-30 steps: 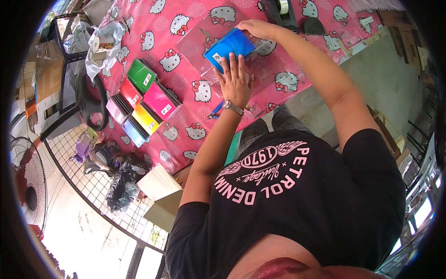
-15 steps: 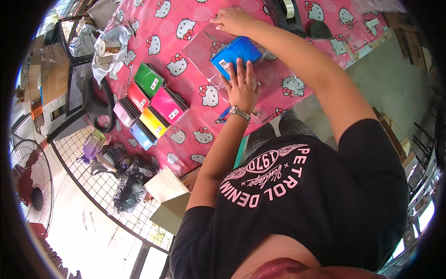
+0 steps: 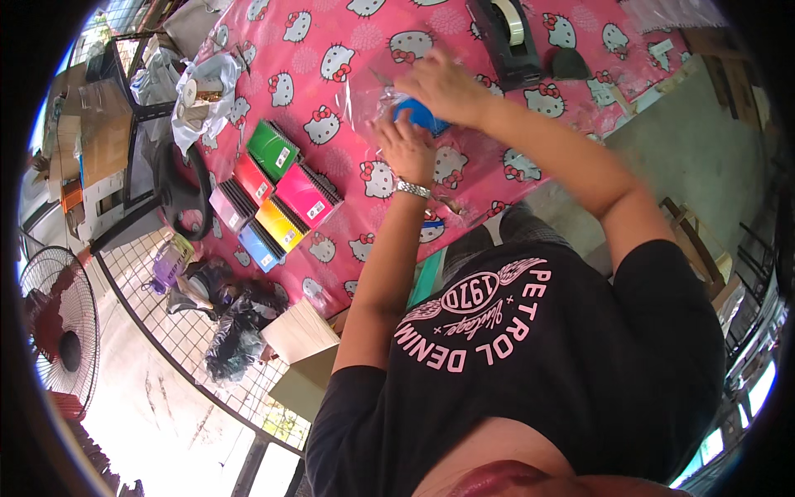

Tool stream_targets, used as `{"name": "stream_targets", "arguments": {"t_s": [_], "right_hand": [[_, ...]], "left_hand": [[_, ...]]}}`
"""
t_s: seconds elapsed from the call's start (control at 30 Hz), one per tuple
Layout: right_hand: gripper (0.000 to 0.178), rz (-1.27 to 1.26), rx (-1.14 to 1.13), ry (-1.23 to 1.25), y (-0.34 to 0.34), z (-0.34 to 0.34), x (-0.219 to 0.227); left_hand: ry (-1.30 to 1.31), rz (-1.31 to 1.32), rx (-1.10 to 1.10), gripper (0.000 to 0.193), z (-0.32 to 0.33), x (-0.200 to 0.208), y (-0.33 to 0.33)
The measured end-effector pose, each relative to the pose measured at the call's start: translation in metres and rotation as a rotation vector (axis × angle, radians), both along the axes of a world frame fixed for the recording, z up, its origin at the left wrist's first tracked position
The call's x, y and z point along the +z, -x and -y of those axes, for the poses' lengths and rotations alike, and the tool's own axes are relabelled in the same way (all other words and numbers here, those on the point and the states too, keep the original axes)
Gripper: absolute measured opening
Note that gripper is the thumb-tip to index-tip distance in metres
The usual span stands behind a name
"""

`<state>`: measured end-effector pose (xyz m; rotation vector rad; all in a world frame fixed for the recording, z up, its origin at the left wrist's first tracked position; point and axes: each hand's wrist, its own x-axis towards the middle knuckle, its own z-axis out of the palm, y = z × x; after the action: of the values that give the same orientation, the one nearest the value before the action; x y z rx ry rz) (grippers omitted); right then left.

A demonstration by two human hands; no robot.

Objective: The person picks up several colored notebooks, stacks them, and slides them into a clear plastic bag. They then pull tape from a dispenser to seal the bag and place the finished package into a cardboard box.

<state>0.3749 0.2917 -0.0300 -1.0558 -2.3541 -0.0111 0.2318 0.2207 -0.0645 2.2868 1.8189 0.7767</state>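
Observation:
A blue spiral notebook (image 3: 424,117) lies on a clear plastic sheet (image 3: 358,101) near the table's front edge, mostly covered by my hands. My left hand (image 3: 406,151), with a metal watch on its wrist, has its bent fingers on the notebook's left side, gripping it with some of the plastic. Over the far side of the notebook, my right hand (image 3: 447,89) is closed on crumpled plastic; its fingers are slightly blurred. Several small spiral notebooks lie grouped to the left, among them a green notebook (image 3: 272,149), a magenta notebook (image 3: 307,195) and a yellow notebook (image 3: 281,222).
A pink patterned cloth (image 3: 331,45) covers the table. Beyond my right hand stands a black tape dispenser (image 3: 515,62), with a dark rounded object (image 3: 570,64) beside it. A white plastic bag (image 3: 203,95) sits at the left edge. A fan (image 3: 62,331) stands far left.
My right hand has come nearer, bringing the plastic's far side over the blue notebook. My left hand has shifted left and its fingers, flat before, are now bent.

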Motion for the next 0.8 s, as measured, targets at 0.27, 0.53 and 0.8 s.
{"name": "stream_targets", "arguments": {"t_s": [0.27,0.53,0.8], "right_hand": [[0.032,0.149,-0.254,-0.064,-0.001,0.046,-0.025],[0.013,-0.072,-0.228,-0.031,-0.005,0.048,-0.025],[0.055,0.036,-0.150,0.303,-0.011,0.122,-0.022]], "left_hand": [[0.352,-0.669,-0.048,0.045,-0.041,0.060,0.056],[0.113,-0.258,-0.149,0.043,-0.008,0.055,-0.011],[0.201,-0.272,-0.119,0.020,-0.032,0.021,0.001]]}}
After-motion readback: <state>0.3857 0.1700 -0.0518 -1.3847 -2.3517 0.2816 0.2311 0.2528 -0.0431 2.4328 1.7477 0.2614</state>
